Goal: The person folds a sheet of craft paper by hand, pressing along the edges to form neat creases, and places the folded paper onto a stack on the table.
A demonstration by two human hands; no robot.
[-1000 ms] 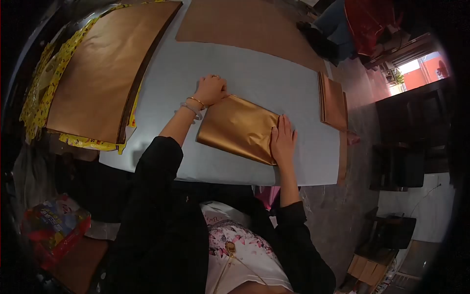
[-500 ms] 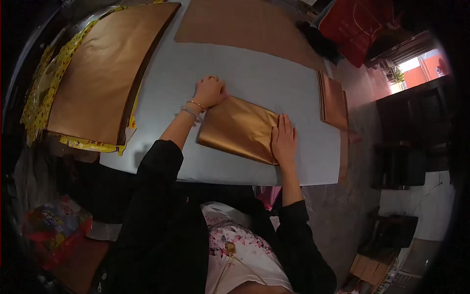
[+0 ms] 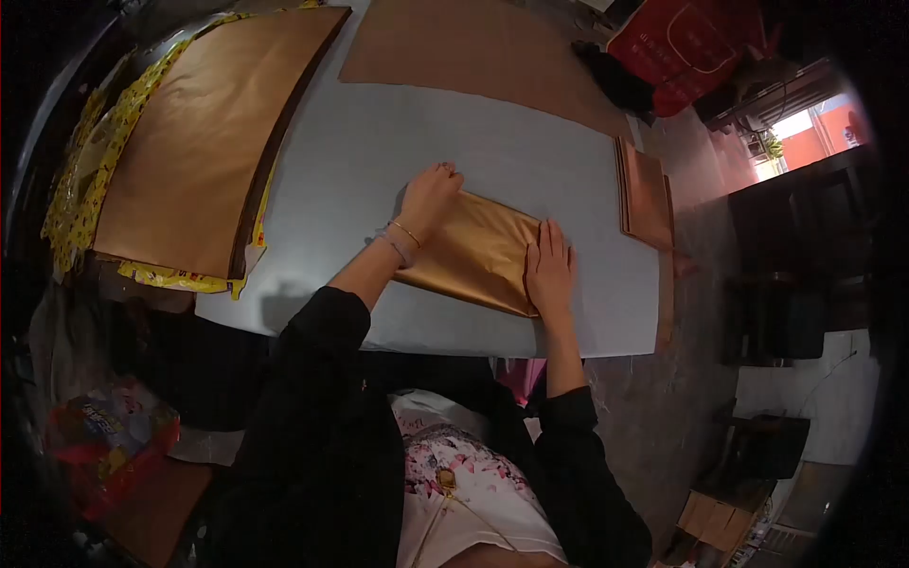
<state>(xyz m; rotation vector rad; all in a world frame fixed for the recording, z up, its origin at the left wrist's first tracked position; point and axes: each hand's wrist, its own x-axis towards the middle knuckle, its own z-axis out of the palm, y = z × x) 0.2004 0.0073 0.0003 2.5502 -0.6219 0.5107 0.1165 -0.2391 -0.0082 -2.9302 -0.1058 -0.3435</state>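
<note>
The right hand (image 3: 549, 270) lies flat, its fingers straight and nearly together, resting on the right end of a folded gold sheet (image 3: 488, 248) without gripping it. The left hand (image 3: 431, 204) has its fingers curled at the sheet's far left corner; from where I stand I cannot tell whether they pinch its edge. A gold bracelet (image 3: 407, 233) and a pale bangle (image 3: 395, 248) circle that wrist. The folded sheet lies slightly slanted near the middle of a tabletop (image 3: 331, 180) covered in pale grey-blue, close to the person's side. Beyond it, a wide brown sheet (image 3: 483, 52) spans the far end. To the left sits a thick stack of large brown sheets (image 3: 213, 142) over yellow patterned wrapping (image 3: 180, 277); at the right edge, a smaller brown stack (image 3: 644, 189). Past the far right corner is a red bag (image 3: 686, 43) (white lettering, too small to read).
</note>
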